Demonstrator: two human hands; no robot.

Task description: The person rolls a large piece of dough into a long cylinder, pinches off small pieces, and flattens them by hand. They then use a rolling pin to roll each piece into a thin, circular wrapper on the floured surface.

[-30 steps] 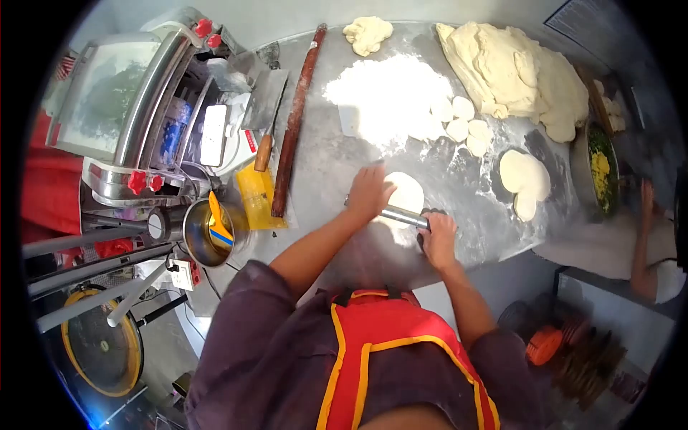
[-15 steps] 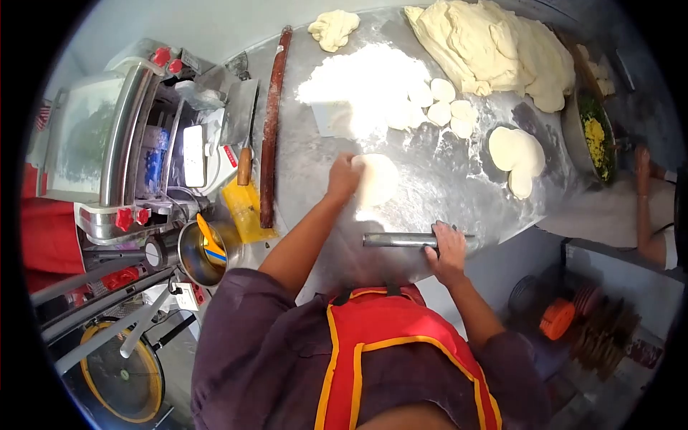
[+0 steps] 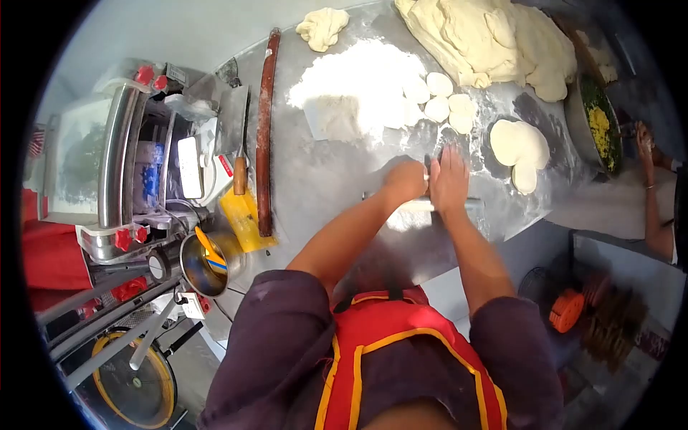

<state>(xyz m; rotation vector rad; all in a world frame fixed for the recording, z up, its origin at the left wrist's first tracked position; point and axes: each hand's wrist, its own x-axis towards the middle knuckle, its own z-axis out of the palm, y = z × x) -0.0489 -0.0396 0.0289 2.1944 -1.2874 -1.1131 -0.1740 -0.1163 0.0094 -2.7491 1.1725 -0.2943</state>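
My left hand (image 3: 406, 179) is closed, with a bit of pale dough (image 3: 426, 175) showing at its fingers. Right beside it, my right hand (image 3: 450, 179) lies flat with its fingers stretched forward. Under its palm runs a metal rolling pin (image 3: 474, 205), its middle largely hidden by my hands and the dough. Beyond my hands several small round dough pieces (image 3: 438, 84) sit near a heap of white flour (image 3: 358, 72). Flattened dough rounds (image 3: 519, 145) overlap to the right.
A large dough mass (image 3: 487, 43) covers the far right, with a smaller lump (image 3: 322, 29) at the far edge. On the left lie a long wooden rod (image 3: 266, 136) and a cleaver (image 3: 233, 118). Another person's hand (image 3: 644, 140) is near a bowl of filling (image 3: 598, 132).
My left hand has moved right with the dough, up beside my right hand. My right hand has moved forward, its fingers now straight. The dough round now lies at the rolling pin.
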